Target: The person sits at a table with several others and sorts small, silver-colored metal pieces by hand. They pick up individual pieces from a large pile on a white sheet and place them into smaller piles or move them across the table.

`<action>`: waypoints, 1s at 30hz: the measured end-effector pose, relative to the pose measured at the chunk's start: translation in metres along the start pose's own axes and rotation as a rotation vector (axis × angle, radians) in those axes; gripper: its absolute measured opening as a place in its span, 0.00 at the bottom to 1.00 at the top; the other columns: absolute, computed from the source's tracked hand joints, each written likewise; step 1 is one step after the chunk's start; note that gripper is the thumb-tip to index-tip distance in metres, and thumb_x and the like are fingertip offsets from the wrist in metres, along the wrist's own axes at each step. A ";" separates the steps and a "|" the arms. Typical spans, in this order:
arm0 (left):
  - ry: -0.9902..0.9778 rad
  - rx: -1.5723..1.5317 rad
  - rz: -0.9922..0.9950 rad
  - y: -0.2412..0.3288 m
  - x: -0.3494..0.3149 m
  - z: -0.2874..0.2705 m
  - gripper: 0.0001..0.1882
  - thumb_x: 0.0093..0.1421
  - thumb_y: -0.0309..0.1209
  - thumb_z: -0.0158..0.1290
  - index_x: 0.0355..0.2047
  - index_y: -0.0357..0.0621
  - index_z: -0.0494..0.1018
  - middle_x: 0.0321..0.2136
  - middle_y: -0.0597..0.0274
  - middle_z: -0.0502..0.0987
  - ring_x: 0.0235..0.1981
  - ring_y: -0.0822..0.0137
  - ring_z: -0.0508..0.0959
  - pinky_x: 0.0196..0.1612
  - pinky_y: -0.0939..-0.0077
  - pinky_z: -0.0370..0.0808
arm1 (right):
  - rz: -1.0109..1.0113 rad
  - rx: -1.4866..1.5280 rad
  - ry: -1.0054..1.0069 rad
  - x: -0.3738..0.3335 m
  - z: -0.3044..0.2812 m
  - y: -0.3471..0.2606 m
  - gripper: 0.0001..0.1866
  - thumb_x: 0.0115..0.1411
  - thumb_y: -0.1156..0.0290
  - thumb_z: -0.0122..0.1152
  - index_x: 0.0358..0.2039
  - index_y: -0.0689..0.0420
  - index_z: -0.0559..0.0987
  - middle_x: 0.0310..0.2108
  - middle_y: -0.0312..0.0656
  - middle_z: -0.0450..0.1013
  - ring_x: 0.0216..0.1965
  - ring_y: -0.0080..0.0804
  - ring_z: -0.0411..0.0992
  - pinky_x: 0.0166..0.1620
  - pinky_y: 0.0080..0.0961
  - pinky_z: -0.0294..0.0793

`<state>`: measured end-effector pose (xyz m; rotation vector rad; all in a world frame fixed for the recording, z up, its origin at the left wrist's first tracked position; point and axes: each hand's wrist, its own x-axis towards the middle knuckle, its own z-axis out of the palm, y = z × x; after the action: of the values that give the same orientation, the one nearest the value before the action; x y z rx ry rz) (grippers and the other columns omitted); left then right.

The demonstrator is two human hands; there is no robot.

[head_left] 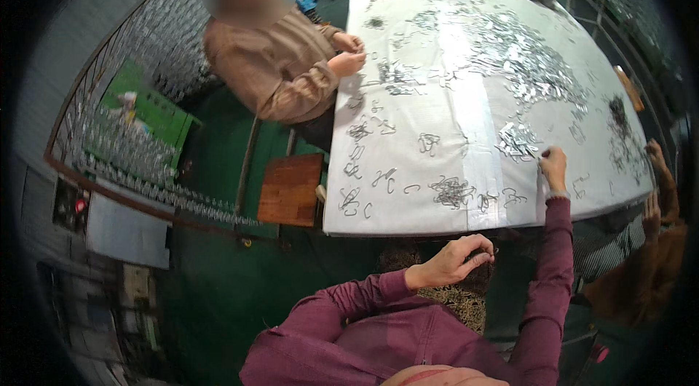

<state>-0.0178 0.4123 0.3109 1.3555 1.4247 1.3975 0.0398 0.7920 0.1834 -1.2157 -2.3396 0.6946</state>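
My right hand (553,165) reaches over the white-covered table (408,215), its fingertips pinched together at the right edge of a small heap of flat silver metal pieces (516,141). Whatever sits in that pinch is too small to make out. In front of the table's near edge, above my lap, my left hand (457,261) is curled with thumb and fingers closed. A tiny dark bit shows at its fingertips, and its kind is unclear. Just across the edge from it lies a tangled heap of bent wire hooks (451,192), with loose hooks (411,188) around it.
A wide spread of silver pieces (517,51) covers the far middle of the table. Dark small parts (619,117) lie along the right side. A co-worker in brown (280,66) stands at the left; others' hands show at the far and right edges. A wooden stool (291,186) stands left.
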 end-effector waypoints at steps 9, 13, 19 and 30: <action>0.115 0.031 0.139 -0.010 0.010 -0.006 0.06 0.61 0.27 0.49 0.35 0.37 0.68 0.29 0.55 0.74 0.33 0.61 0.76 0.38 0.72 0.71 | 0.155 0.962 -0.261 -0.189 -0.084 -0.143 0.10 0.53 0.81 0.60 0.37 0.70 0.77 0.29 0.42 0.75 0.27 0.28 0.75 0.34 0.21 0.76; 0.173 -0.029 0.145 -0.008 0.020 -0.007 0.06 0.61 0.25 0.49 0.35 0.35 0.67 0.29 0.53 0.75 0.32 0.60 0.77 0.36 0.71 0.72 | -0.059 0.921 -0.138 -0.224 -0.095 -0.166 0.10 0.54 0.84 0.59 0.38 0.69 0.77 0.31 0.40 0.76 0.31 0.24 0.75 0.37 0.18 0.75; 0.212 0.002 0.188 -0.002 0.022 -0.012 0.06 0.60 0.26 0.50 0.35 0.36 0.68 0.28 0.52 0.75 0.32 0.57 0.76 0.36 0.69 0.71 | 0.027 0.911 -0.023 -0.233 -0.098 -0.189 0.09 0.53 0.86 0.59 0.36 0.68 0.78 0.31 0.41 0.76 0.32 0.23 0.74 0.38 0.17 0.75; 0.245 -0.013 0.149 -0.019 0.022 -0.015 0.06 0.60 0.28 0.50 0.34 0.38 0.68 0.28 0.55 0.74 0.33 0.56 0.74 0.38 0.67 0.68 | 0.050 0.923 0.091 -0.234 -0.074 -0.187 0.08 0.53 0.87 0.58 0.35 0.68 0.77 0.32 0.42 0.76 0.33 0.24 0.74 0.39 0.18 0.75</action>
<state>-0.0399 0.4323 0.2989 1.3408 1.4911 1.7151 0.0892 0.5216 0.3241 -0.8298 -1.5625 1.4669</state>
